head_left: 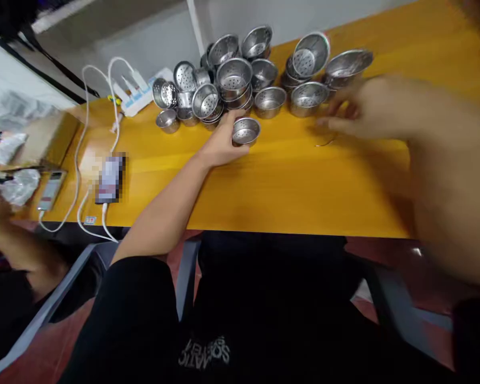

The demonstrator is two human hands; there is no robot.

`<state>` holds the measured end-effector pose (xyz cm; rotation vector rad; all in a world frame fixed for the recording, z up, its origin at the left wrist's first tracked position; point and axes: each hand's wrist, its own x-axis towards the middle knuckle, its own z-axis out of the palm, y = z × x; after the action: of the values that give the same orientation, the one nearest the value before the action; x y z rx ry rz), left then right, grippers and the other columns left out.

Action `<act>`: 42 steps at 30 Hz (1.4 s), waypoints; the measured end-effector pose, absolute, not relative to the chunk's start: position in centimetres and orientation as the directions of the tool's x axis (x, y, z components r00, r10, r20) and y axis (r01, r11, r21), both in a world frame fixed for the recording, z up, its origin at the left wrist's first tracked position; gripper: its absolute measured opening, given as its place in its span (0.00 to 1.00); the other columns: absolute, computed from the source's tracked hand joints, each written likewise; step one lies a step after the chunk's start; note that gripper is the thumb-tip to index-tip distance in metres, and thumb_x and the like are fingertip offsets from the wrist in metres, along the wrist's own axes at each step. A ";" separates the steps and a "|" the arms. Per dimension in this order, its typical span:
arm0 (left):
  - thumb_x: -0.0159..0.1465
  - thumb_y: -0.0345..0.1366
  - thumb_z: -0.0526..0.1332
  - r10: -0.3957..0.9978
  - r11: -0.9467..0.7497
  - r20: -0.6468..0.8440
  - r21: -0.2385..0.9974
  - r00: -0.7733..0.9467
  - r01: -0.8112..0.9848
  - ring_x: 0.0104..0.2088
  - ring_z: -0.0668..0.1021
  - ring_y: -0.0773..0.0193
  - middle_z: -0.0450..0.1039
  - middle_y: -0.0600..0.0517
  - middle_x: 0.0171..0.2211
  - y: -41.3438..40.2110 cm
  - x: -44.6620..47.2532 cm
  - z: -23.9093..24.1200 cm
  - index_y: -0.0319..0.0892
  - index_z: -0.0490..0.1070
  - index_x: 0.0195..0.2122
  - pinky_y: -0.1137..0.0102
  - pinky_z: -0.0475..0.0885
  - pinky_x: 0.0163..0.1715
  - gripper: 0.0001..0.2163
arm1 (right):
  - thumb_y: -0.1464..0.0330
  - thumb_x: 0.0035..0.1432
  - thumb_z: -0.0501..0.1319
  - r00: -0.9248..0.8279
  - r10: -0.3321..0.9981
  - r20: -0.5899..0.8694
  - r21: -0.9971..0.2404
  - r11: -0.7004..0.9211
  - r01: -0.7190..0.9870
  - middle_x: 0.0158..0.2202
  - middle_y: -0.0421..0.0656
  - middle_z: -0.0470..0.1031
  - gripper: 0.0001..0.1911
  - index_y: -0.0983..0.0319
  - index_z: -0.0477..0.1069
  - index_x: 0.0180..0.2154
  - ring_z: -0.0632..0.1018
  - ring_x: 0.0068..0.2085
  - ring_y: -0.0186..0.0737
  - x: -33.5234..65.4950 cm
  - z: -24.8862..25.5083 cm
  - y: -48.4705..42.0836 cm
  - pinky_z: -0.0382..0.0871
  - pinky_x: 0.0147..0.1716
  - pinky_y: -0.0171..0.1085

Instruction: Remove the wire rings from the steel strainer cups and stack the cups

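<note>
My left hand [223, 143] is wrapped round the side of a small perforated metal cup [246, 133], a filter basket by its look, with its mouth facing up. To the right, my right hand [364, 109] is blurred by motion. Its fingers are curled, with thumb and forefinger close together; what they hold, if anything, cannot be made out. A thin wire-like strand [325, 143] shows just below those fingertips. Directly behind my hands stand several similar metal cups [234, 77], stacked and leaning on one another. A nearer cup [310, 97] stands beside my right hand.
On the left of the yellow table [264, 197] lie a phone [111, 178] on a white cable and a power strip [138, 98]. Farther left are a second phone [52, 191], a cardboard box [44, 138], plastic bags and another person's arm [20, 250].
</note>
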<state>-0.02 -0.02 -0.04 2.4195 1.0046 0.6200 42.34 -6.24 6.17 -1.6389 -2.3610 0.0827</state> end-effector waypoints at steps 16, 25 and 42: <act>0.77 0.68 0.79 0.695 -0.675 0.349 0.619 0.629 0.402 0.90 0.74 0.29 0.65 0.34 0.90 -0.3 1.5 -0.4 0.51 0.58 0.92 0.34 0.67 0.94 0.53 | 0.45 0.90 0.62 -0.494 0.765 0.412 -0.289 0.624 0.726 0.59 0.54 0.88 0.19 0.49 0.84 0.57 0.90 0.61 0.61 38.5 6.7 -7.8 0.87 0.68 0.61; 0.80 0.72 0.71 0.619 -0.775 0.454 0.489 0.641 0.401 0.90 0.76 0.30 0.70 0.40 0.88 -0.6 2.3 0.0 0.55 0.59 0.92 0.33 0.69 0.92 0.49 | 0.49 0.91 0.61 -0.618 0.668 0.414 -0.434 0.742 0.511 0.76 0.51 0.85 0.21 0.46 0.82 0.72 0.90 0.67 0.65 33.1 6.0 -10.1 0.89 0.69 0.69; 0.85 0.69 0.65 0.571 -0.817 0.524 0.440 0.632 0.374 0.88 0.74 0.31 0.67 0.35 0.86 2.6 2.6 -2.6 0.52 0.53 0.92 0.34 0.69 0.91 0.46 | 0.41 0.89 0.60 -0.520 0.743 0.422 -0.476 0.670 0.571 0.88 0.45 0.69 0.24 0.36 0.82 0.74 0.82 0.76 0.70 32.6 5.2 -9.5 0.79 0.82 0.80</act>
<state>2.57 2.57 -2.61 2.5661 0.7634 0.9717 32.61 -9.50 5.20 -1.0093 -2.2757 0.3706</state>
